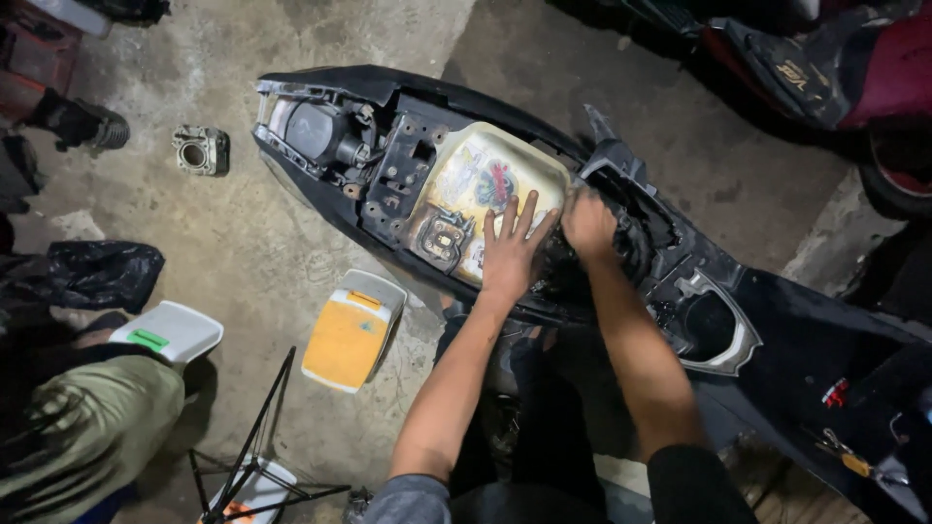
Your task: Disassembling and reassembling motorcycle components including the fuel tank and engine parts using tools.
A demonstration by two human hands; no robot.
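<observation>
A yellowed plastic fuel tank (485, 184) (in a stripped black scooter (777, 340)) is pressed by the flat, unclenched left hand (512, 254); the right hand (589, 225) is clenched beside it, its grasp hidden.

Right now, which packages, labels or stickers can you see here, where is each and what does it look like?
Colourful sticker: on the cream fuel tank in the stripped scooter, red and blue, beside the left hand.
Orange-and-white container: flat on the concrete floor, rectangular, with a small orange label.
White container: floor at left, with a green label.
Lettering on the dark red panel: top right.
</observation>
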